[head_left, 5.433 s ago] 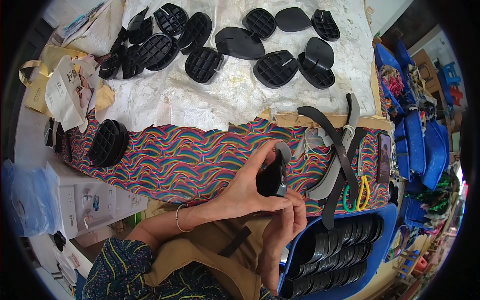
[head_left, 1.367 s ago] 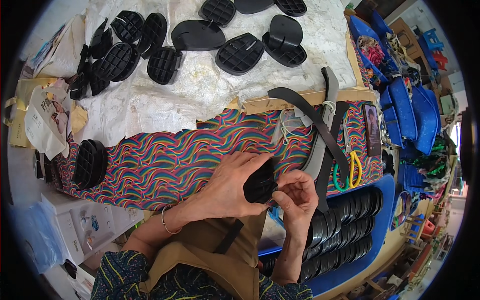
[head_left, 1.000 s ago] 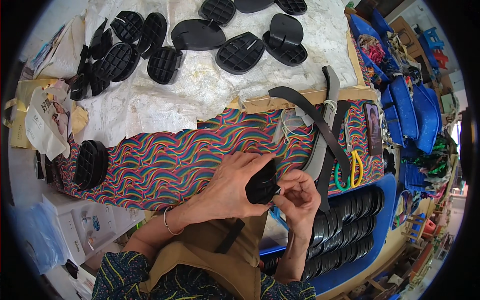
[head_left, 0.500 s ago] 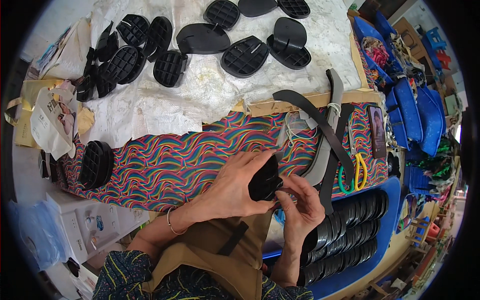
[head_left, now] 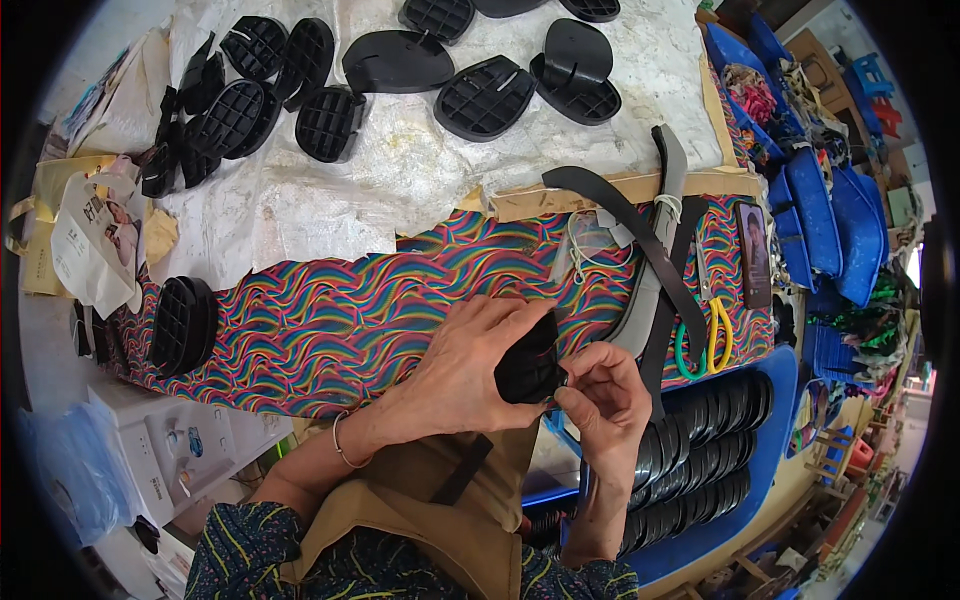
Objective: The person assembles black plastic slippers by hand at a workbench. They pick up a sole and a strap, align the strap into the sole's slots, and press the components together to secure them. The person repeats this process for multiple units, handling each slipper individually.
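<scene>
A black piece [head_left: 525, 370] was in the left hand [head_left: 465, 360], above a wavy-patterned cloth [head_left: 330, 320].
Left fingers wrapped it, hiding much; the right hand [head_left: 605, 400] pinched its edge, the exact contact too small to tell. Beyond, gridded black pieces [head_left: 485, 98] lay on a stained white sheet [head_left: 420, 165], the farthest cut off; blue bins [head_left: 835, 215] crowded the room's right.

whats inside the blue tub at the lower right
The blue tub holds rows of shiny black curved pieces, packed closely together. The right forearm covers part of its left side, and the pieces hide whatever is under them.
</scene>
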The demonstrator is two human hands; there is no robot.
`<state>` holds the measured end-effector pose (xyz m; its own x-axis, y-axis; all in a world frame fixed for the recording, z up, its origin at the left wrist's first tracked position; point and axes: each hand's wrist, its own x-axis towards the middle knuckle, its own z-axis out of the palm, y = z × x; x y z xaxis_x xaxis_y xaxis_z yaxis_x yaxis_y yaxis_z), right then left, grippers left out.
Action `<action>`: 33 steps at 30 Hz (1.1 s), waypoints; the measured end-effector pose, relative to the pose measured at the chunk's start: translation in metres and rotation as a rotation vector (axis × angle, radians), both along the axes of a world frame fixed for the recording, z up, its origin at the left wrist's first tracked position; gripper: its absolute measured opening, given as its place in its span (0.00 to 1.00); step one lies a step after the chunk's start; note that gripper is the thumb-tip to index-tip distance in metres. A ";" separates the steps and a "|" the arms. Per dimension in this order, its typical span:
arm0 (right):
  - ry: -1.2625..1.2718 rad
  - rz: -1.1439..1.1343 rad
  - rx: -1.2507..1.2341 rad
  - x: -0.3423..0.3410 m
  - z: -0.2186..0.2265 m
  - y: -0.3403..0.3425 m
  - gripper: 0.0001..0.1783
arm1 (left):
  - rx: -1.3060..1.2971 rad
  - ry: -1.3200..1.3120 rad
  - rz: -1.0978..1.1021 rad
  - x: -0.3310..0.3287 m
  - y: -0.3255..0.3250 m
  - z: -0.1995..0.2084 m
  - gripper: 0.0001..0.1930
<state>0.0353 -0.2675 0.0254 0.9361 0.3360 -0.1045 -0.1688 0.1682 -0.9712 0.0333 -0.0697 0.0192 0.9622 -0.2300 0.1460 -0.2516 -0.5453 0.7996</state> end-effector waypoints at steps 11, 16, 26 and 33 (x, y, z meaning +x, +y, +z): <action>-0.169 -0.190 0.029 -0.003 -0.017 0.023 0.20 | -0.060 0.089 -0.007 0.002 0.006 0.002 0.44; 0.052 -0.172 0.253 -0.005 -0.022 0.028 0.24 | -0.101 0.064 -0.012 0.003 0.007 -0.003 0.44; 0.057 -0.397 0.407 -0.015 -0.035 0.053 0.18 | -0.120 0.070 -0.036 0.004 0.006 -0.003 0.46; 0.124 -0.608 0.423 -0.020 -0.035 0.075 0.14 | -0.143 0.027 -0.017 0.004 0.005 -0.007 0.45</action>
<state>0.0150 -0.1923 -0.0098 0.9592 -0.2020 -0.1978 -0.0305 0.6215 -0.7828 0.0369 -0.0647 0.0123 0.9623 -0.2254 0.1524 -0.2374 -0.4213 0.8753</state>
